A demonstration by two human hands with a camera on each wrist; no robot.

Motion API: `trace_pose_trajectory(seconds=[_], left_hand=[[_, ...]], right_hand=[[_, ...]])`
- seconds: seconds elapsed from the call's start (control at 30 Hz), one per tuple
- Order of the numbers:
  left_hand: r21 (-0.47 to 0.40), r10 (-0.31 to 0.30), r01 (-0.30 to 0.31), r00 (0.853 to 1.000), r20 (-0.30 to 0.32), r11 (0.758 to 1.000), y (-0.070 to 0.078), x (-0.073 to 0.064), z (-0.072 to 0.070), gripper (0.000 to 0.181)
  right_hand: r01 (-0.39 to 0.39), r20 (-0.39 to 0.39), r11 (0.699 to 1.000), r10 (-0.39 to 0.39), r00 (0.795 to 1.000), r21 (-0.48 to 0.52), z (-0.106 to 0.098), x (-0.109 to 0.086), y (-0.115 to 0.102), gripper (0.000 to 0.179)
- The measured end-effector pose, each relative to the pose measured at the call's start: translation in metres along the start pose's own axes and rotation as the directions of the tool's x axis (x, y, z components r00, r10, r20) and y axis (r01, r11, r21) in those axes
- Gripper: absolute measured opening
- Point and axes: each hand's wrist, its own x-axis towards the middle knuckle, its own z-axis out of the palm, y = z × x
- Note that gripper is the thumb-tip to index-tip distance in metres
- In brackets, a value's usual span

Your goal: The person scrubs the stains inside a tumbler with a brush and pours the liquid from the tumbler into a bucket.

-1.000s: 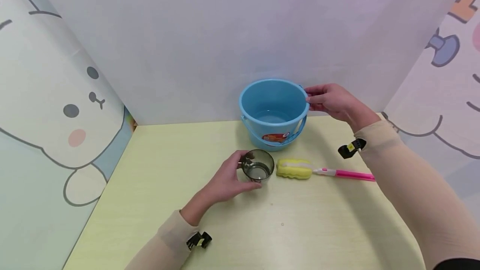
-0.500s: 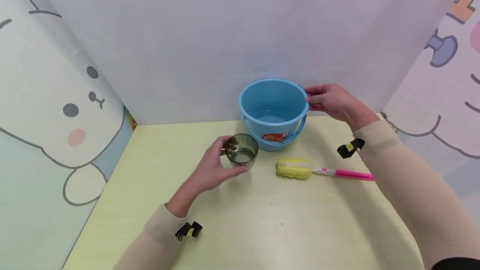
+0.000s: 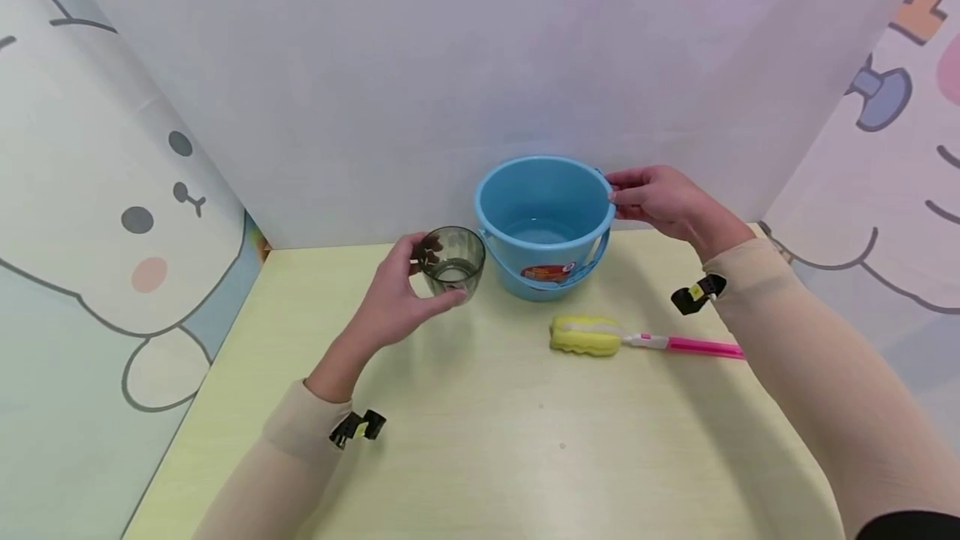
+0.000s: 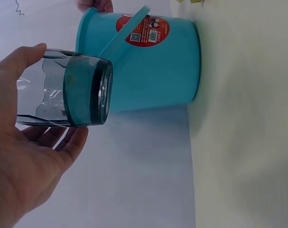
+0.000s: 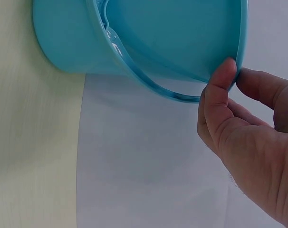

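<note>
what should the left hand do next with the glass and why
Probably the left hand should raise the glass rightward over the bucket: the glass is held off the table just left of the bucket, whose top is open, and the right hand grips the bucket's rim.

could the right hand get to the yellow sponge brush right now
Likely yes, once the right hand lets go of the blue bucket it is pinching: the sponge brush lies nearby on the table, with nothing covering its yellow head.
</note>
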Motion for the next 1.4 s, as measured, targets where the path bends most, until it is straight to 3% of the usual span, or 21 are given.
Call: trace_pose_trajectory(seconds=[0.43, 0.73, 1.17, 1.4], left_hand=[[0.043, 0.036, -0.034, 0.999, -0.036, 0.998, 0.003, 0.029, -0.023, 0.089], [0.141, 0.069, -0.060, 0.996, -0.060, 0.988, 0.010, 0.051, -0.034, 0.088], [0.249, 0.091, -0.074, 0.994, -0.055, 0.966, 0.013, 0.083, -0.039, 0.089], [0.311, 0.129, -0.117, 0.991, -0.021, 0.943, 0.015, 0.099, -0.037, 0.087]], right_hand=[[-0.003, -0.004, 1.000, 0.003, 1.000, 0.012, 0.002, 0.001, 0.000, 0.053], [-0.010, -0.014, 1.000, 0.010, 1.000, 0.007, 0.003, 0.001, 0.000, 0.052], [-0.015, -0.021, 1.000, 0.015, 1.000, 0.024, 0.006, 0.001, 0.000, 0.053], [-0.016, -0.027, 1.000, 0.017, 1.000, 0.023, 0.006, 0.000, 0.001, 0.053]])
